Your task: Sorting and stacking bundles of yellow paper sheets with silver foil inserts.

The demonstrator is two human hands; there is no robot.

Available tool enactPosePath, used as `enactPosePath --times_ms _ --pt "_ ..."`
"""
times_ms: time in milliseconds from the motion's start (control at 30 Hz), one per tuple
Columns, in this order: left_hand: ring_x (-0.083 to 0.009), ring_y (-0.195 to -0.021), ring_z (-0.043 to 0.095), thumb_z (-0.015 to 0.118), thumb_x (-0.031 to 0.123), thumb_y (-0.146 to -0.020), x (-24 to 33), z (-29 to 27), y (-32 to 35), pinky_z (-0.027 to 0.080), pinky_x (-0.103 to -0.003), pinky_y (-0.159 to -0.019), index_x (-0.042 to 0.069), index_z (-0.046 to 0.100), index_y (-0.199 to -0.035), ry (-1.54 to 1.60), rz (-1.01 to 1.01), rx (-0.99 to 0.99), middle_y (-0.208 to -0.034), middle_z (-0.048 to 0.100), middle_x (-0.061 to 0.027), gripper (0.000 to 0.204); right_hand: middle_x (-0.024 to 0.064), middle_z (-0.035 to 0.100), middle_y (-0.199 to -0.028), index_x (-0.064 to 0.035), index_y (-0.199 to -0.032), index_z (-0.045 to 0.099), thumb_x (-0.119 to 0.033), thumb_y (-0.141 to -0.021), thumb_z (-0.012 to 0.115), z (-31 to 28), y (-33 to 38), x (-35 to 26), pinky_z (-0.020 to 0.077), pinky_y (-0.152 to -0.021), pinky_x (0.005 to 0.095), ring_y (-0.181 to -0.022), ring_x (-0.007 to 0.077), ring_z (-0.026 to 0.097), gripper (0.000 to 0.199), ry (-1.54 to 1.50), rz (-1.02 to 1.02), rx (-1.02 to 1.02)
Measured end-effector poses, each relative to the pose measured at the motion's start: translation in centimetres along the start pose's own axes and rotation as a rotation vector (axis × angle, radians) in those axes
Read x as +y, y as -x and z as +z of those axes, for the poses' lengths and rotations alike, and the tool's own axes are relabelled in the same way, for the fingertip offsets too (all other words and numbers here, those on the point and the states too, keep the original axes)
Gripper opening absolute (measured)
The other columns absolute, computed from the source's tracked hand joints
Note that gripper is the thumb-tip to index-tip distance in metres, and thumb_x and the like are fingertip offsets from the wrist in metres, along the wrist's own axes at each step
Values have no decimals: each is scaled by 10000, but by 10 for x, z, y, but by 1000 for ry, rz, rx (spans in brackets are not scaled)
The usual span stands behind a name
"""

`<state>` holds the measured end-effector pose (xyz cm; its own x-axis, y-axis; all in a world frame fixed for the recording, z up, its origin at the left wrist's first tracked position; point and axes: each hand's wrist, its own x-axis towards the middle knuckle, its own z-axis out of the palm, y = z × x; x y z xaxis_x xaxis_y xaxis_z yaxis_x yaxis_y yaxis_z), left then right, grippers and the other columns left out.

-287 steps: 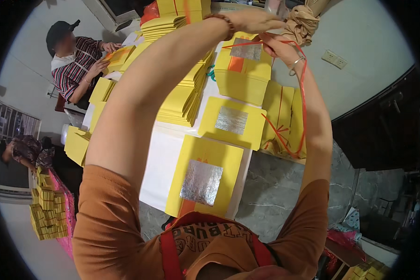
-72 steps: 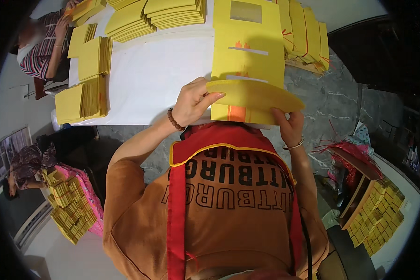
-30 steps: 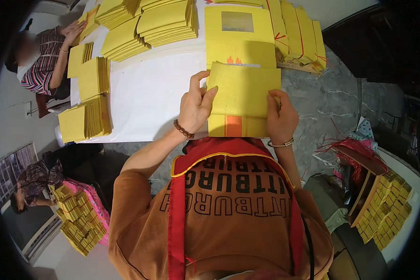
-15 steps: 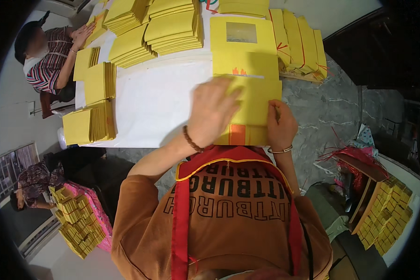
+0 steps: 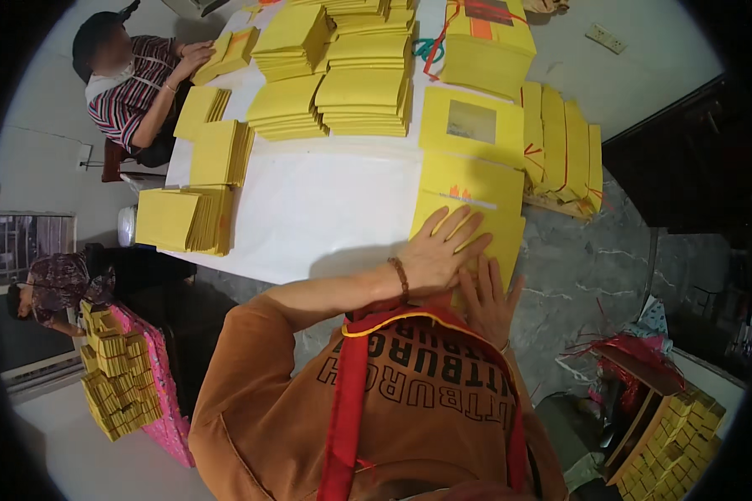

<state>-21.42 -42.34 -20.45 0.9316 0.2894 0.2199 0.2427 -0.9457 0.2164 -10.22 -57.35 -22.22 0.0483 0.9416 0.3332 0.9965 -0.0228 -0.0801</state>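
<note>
A yellow paper piece (image 5: 510,238) lies at the right edge of the white-covered table, close to my body. My left hand (image 5: 444,249) presses flat on it with the fingers spread. Right beside it, my right hand (image 5: 489,302) rests on the near part of the paper, fingers stretched out and almost touching the left hand. Just beyond lies a yellow sheet (image 5: 459,174) with a small orange print and a pale strip. Farther off is a yellow piece with a grey rectangle (image 5: 471,121). The near edge of the paper is partly hidden by my hands and red apron.
Stacks of folded yellow paper (image 5: 363,100) stand on the white table (image 5: 326,192), more along its left side (image 5: 184,219). Teal scissors (image 5: 427,52) lie at the back. Red-tied yellow bundles (image 5: 564,146) stand at the right. A person (image 5: 129,92) handles yellow paper at far left.
My right hand has gone from curled fingers at the paper's right edge to lying flat. My left hand has come closer to it. The whole view has shifted, showing more of the far table.
</note>
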Motion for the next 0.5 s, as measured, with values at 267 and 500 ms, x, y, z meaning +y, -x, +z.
enactPosePath --times_ms 267,500 --pt "-346 -1233 320 703 354 -656 -11 -17 5 289 -472 -976 36 454 -1234 314 146 20 -1290 389 -171 705 135 344 -1403 -75 -1325 404 -519 -883 395 -7 -4 2 40 -1040 610 -1331 274 266 627 -151 124 -171" --pt "-279 -1036 478 614 281 -692 12 -17 0 391 -356 -844 -22 488 -1186 -238 194 61 -1166 502 -159 593 187 347 -1381 -44 -1425 97 -419 -943 319 -17 -13 39 178 -1071 440 -1329 266 252 650 -1147 431 -37"
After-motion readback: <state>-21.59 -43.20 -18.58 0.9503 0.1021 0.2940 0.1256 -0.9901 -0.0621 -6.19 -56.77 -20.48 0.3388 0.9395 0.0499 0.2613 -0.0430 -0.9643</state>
